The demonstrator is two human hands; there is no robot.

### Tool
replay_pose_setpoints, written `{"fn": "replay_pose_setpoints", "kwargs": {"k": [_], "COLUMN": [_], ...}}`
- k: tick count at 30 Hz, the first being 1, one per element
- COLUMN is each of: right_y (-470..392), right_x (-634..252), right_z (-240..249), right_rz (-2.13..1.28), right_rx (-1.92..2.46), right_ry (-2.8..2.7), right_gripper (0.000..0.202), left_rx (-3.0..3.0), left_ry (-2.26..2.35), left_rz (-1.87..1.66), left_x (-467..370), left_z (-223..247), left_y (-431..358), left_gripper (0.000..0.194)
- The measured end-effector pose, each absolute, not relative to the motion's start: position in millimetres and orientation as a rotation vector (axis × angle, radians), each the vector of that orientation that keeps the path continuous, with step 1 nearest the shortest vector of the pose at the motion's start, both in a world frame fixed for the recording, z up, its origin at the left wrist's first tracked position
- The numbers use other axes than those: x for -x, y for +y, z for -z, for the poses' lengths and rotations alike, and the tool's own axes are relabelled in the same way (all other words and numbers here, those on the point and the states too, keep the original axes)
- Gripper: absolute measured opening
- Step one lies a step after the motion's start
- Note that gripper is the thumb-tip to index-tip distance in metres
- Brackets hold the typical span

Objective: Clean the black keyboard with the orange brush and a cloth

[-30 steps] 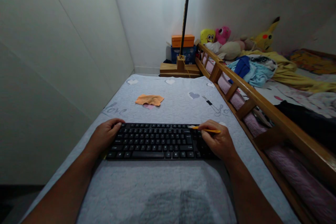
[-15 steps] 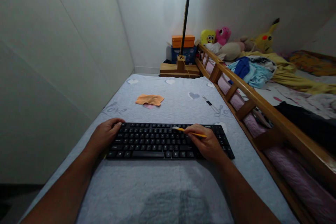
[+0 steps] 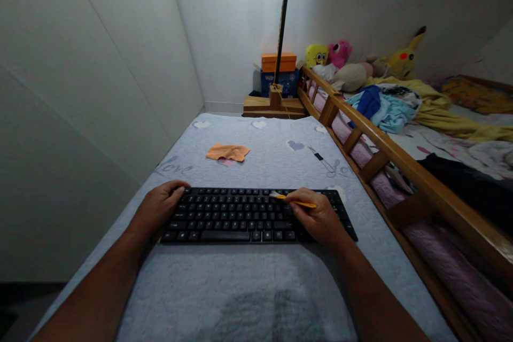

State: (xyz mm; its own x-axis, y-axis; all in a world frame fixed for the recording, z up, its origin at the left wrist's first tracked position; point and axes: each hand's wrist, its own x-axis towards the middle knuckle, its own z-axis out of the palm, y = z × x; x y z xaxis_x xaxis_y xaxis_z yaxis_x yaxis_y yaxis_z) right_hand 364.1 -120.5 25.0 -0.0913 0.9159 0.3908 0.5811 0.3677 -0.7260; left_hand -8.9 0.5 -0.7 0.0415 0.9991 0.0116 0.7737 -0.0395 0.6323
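A black keyboard (image 3: 228, 216) lies flat on the light blue cover, its long side facing me. My left hand (image 3: 162, 204) grips the keyboard's left end, thumb near the top corner. Between the thumb and fingers of my right hand (image 3: 315, 214) is a small yellow-handled brush (image 3: 300, 204). Its pale bristles point left and rest at the upper rows of keys, right of the middle. The right hand hides part of the keyboard's right side.
Beyond the keyboard lie an orange cloth (image 3: 227, 152) and a thin metal tool with a black band (image 3: 318, 156). A wooden bed rail (image 3: 385, 147) runs along the right. A pale cabinet (image 3: 100, 117) stands at left, a pole on a wooden base (image 3: 274, 107) at the back.
The brush tip has shifted slightly to the right along the upper keys, with my right hand moving a little. My left hand and the keyboard stay in place.
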Motion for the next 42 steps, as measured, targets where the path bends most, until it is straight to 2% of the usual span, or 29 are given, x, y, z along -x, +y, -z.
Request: {"fn": "replay_pose_setpoints", "kwargs": {"k": [32,42], "right_y": [-124.7,-126.2], "right_x": [-378.7,-369.7], "right_z": [-39.5,-43.0], "right_rz": [-0.287,-0.443], "right_rx": [1.435,1.304], "right_ry": [-1.698,-1.651], "right_gripper": [0.017,0.016], "left_rx": [-1.867,-1.882], "left_ry": [1.799,1.805], "left_rz": [-0.624,-0.605], "left_x": [7.8,8.4], "left_z": [-3.0,-2.3], "left_y": [-0.4,0.5], "left_gripper": [0.039,0.041]}}
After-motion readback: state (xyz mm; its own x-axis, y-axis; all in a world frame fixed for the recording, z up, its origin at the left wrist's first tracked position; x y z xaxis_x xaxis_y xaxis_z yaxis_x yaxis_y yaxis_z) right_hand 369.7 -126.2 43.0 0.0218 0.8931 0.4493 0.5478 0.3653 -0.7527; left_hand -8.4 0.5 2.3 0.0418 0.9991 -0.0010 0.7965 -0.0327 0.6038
